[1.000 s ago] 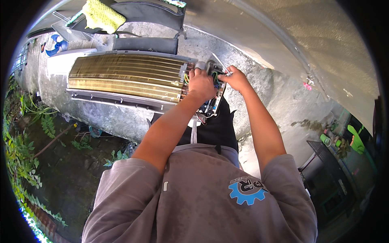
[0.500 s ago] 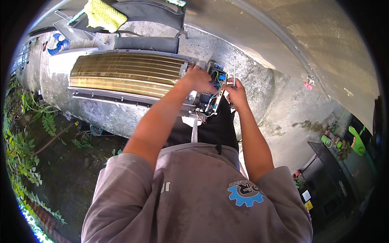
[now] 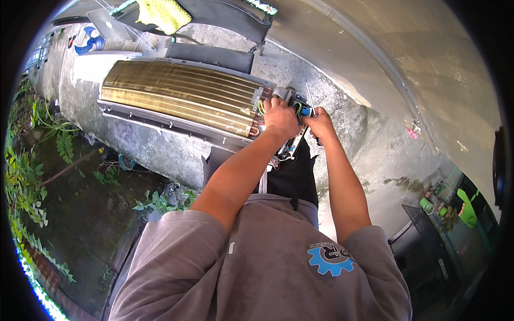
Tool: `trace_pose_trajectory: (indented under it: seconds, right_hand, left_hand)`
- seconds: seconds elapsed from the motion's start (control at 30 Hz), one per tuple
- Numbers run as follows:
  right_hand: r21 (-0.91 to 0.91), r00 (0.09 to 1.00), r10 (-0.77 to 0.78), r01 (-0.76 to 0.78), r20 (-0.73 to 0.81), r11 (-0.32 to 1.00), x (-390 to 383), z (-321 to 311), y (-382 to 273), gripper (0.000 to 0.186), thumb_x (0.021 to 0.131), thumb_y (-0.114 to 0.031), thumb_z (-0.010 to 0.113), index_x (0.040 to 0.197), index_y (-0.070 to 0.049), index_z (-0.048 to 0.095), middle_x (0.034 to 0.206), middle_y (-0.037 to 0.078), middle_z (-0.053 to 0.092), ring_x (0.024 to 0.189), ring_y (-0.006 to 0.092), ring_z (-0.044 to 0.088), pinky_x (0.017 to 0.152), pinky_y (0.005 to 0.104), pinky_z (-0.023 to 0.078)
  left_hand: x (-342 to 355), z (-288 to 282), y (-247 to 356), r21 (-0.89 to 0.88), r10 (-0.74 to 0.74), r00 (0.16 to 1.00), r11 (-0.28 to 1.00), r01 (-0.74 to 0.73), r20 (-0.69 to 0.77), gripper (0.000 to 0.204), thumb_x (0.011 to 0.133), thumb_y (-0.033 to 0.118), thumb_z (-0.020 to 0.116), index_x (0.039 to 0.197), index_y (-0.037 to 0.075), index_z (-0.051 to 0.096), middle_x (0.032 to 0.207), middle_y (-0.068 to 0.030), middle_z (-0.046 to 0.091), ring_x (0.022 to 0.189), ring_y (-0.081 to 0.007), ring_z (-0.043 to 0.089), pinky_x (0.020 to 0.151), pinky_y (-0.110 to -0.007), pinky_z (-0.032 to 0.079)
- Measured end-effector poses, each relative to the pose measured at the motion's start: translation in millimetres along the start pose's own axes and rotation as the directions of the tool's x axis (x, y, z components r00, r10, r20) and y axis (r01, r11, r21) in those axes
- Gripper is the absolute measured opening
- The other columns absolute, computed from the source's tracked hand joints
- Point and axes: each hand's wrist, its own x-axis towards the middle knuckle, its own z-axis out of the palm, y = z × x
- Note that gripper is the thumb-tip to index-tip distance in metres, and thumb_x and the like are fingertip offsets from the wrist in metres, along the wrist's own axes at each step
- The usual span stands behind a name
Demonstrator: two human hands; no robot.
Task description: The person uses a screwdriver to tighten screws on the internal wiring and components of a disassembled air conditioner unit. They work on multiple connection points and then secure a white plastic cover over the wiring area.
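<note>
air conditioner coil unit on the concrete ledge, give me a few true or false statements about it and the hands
1. Both hands work at the right end of the coil unit. True: the left hand and the right hand sit at its wiring box.
2. The right hand holds a thin rod-like tool. True, though its kind is too small to tell.
3. The coil unit hangs on a wall. False: it lies on the concrete ledge.
4. The yellow cloth covers the coil fins. False: it lies apart, beyond the unit on a dark panel.
5. The left hand rests on the plants. False: the plants are far off to the left, below the ledge.
</note>
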Motion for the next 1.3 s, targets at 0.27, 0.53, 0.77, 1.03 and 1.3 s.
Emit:
trace_pose_trajectory:
  seconds: [0.27, 0.53, 0.77, 1.03, 1.3]
  right_hand:
    - [-0.262, 0.996, -0.017, 0.038, 0.085, 0.964, 15, -13, -11, 0.046, 0.076, -0.024, 0.089, 0.104, -0.006, 0.057, 0.076, 0.005, 0.062, 0.055, 0.0163, 0.057, 0.047, 0.0348, 0.045]
    - [-0.099, 0.964, -0.014, 0.041, 0.264, 0.994, 13, -31, -8, 0.053, 0.085, -0.036, 0.093, 0.114, -0.007, 0.059, 0.072, 0.002, 0.057, 0.05, 0.0124, 0.05, 0.044, 0.0317, 0.04]
    - [0.084, 0.985, 0.05, -0.064, 0.163, 0.994, 21, -56, 21, 0.032, 0.099, -0.038, 0.079, 0.114, -0.01, 0.072, 0.084, 0.001, 0.061, 0.054, 0.0099, 0.052, 0.047, 0.0271, 0.043]
    - [0.032, 0.994, -0.07, 0.068, 0.083, 0.997, 69, -59, 12, 0.025, 0.101, -0.032, 0.078, 0.112, -0.01, 0.075, 0.077, -0.002, 0.06, 0.056, 0.009, 0.051, 0.048, 0.0278, 0.043]
    - [-0.29, 0.834, -0.402, 0.519, 0.377, 0.804, 28, -7, -68, 0.031, 0.09, -0.038, 0.085, 0.104, -0.011, 0.08, 0.083, 0.011, 0.077, 0.076, 0.023, 0.074, 0.076, 0.0372, 0.058]
  left_hand:
    - [-2, 6, -6, 0.025, 0.058, 0.998, 0.998, -0.057, -0.023, 0.048, 0.092, 0.044, 0.068, 0.127, 0.011, 0.078, 0.144, -0.0142, 0.064, 0.143, -0.0336, 0.048, 0.123, -0.055, 0.029]
    - [-2, -17, -45, -0.307, 0.184, 0.956, 0.919, -0.249, -0.227, 0.051, 0.084, 0.048, 0.084, 0.114, 0.007, 0.08, 0.125, -0.0165, 0.074, 0.123, -0.0351, 0.067, 0.109, -0.047, 0.052]
    - [17, -80, -197, -0.506, -0.169, 0.899, 0.86, -0.066, -0.403, 0.024, 0.099, 0.03, 0.078, 0.11, 0.008, 0.081, 0.112, -0.0149, 0.079, 0.1, -0.0292, 0.079, 0.088, -0.04, 0.063]
    - [-46, -94, -258, -0.527, -0.385, 0.746, 0.848, 0.054, -0.543, 0.027, 0.101, 0.031, 0.077, 0.111, 0.006, 0.082, 0.101, -0.0132, 0.079, 0.083, -0.0226, 0.075, 0.076, -0.036, 0.059]
    - [-128, -21, -157, -0.663, -0.3, 0.948, 0.732, 0.159, -0.103, 0.023, 0.096, 0.029, 0.074, 0.108, 0.011, 0.082, 0.104, -0.0146, 0.08, 0.097, -0.0371, 0.078, 0.085, -0.044, 0.062]
